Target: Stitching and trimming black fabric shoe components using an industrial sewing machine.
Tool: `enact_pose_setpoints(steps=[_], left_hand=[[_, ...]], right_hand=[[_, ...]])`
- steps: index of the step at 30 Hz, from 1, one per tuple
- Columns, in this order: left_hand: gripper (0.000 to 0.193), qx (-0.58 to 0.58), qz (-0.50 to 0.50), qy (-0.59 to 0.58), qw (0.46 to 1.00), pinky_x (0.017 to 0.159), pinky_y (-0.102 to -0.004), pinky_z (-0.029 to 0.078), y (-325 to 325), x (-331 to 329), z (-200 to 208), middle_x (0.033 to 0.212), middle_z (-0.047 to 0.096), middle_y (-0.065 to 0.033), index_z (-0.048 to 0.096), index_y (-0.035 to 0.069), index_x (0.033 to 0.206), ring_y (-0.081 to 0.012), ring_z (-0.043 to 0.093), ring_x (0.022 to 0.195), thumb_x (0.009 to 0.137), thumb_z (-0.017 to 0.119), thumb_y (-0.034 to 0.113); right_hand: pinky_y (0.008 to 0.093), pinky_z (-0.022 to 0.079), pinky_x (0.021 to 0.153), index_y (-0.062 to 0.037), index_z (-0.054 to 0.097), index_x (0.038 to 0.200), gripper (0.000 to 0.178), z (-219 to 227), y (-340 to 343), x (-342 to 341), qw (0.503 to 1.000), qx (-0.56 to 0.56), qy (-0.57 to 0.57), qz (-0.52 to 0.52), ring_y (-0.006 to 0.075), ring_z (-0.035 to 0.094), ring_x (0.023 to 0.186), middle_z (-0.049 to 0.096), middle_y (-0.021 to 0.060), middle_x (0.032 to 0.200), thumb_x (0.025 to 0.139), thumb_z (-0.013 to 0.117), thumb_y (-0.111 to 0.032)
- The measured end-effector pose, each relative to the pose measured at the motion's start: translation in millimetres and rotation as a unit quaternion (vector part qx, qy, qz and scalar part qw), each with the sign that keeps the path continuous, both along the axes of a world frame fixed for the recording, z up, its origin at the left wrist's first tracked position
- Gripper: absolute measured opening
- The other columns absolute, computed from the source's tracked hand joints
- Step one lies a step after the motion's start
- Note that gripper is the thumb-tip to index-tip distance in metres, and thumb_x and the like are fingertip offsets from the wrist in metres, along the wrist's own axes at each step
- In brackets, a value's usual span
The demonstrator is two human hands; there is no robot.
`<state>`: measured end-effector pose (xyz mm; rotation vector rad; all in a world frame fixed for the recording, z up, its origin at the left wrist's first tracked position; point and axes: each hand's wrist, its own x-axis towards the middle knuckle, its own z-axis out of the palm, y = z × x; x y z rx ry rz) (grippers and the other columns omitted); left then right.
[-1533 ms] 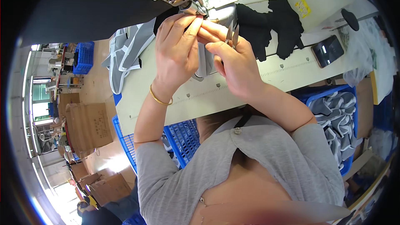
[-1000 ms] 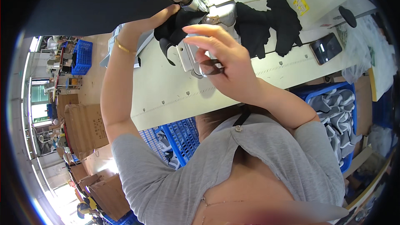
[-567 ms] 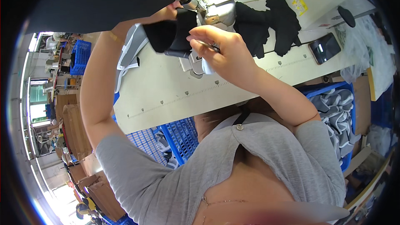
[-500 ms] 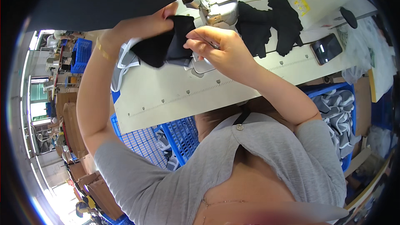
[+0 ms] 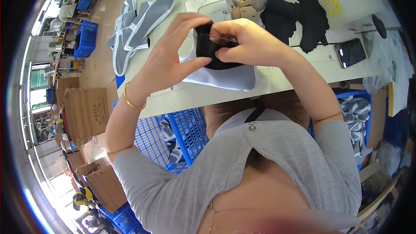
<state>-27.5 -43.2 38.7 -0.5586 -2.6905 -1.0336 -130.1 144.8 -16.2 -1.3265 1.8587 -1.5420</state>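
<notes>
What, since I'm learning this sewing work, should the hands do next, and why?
Probably close the left hand on the black cloth to steady it: its fingers look spread around the cloth rather than pinching it, while the right hand works at the same cloth and also has a metal tool to hold.

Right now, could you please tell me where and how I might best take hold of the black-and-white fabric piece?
I'd pinch the black-and-white fabric piece by its white near right corner, coming from the near edge of the table. That corner looks uncovered, whereas the left hand and right hand, with its metal tool, crowd the black part.
</notes>
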Motion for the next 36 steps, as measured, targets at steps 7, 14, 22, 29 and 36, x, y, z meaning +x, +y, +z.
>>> enact_pose_setpoints(steps=[7, 14, 22, 29, 36], left_hand=[[0.017, -0.053, -0.099, -0.286, 0.952, 0.082, -0.0297, 0.046, -3, -28, 1, 0.080, 0.066, -0.0040, 0.070, -0.001, 0.094, -0.0140, 0.058, 0.090, 0.080, 0.077, 0.008], [0.013, 0.148, 0.119, -0.179, 0.965, 0.053, -0.0215, 0.039, 25, 3, -24, 0.067, 0.060, 0.0018, 0.069, -0.002, 0.086, -0.0023, 0.047, 0.062, 0.084, 0.075, 0.009], [0.019, 0.359, 0.100, -0.187, 0.909, 0.064, -0.0210, 0.049, 30, 9, -33, 0.087, 0.070, -0.0060, 0.068, -0.005, 0.101, -0.0058, 0.060, 0.076, 0.082, 0.072, -0.003], [0.016, 0.353, -0.076, -0.392, 0.846, 0.070, -0.0195, 0.047, 1, -15, -10, 0.094, 0.069, -0.0077, 0.067, -0.004, 0.104, -0.0099, 0.063, 0.083, 0.089, 0.062, 0.001], [0.010, 0.082, -0.076, -0.328, 0.938, 0.061, -0.0212, 0.042, 7, -25, -1, 0.077, 0.062, -0.0011, 0.071, -0.002, 0.088, -0.0061, 0.053, 0.067, 0.088, 0.071, 0.008]], right_hand=[[0.0259, 0.048, 0.072, -0.0014, 0.063, 0.092, 0.016, 11, 35, -12, 0.999, 0.021, 0.033, 0.036, 0.0116, 0.056, 0.075, 0.062, 0.0007, 0.082, 0.077, 0.068, -0.005], [0.0252, 0.045, 0.075, -0.0027, 0.068, 0.111, 0.035, -9, 51, 9, 0.976, -0.018, -0.214, -0.032, 0.0057, 0.057, 0.076, 0.067, -0.0003, 0.085, 0.081, 0.079, -0.016], [0.0226, 0.043, 0.061, -0.0042, 0.073, 0.094, 0.009, -30, 49, 30, 0.981, -0.134, -0.088, -0.112, 0.0071, 0.056, 0.072, 0.062, 0.0010, 0.076, 0.087, 0.068, -0.001], [0.0264, 0.044, 0.059, -0.0067, 0.076, 0.103, 0.037, -28, 55, 30, 0.971, -0.168, 0.160, -0.063, 0.0160, 0.058, 0.072, 0.066, 0.0072, 0.094, 0.072, 0.063, 0.008], [0.0288, 0.045, 0.059, -0.0062, 0.075, 0.102, 0.035, -28, 55, 30, 0.957, -0.156, 0.235, -0.073, 0.0198, 0.059, 0.070, 0.066, 0.0081, 0.091, 0.073, 0.063, 0.008]])
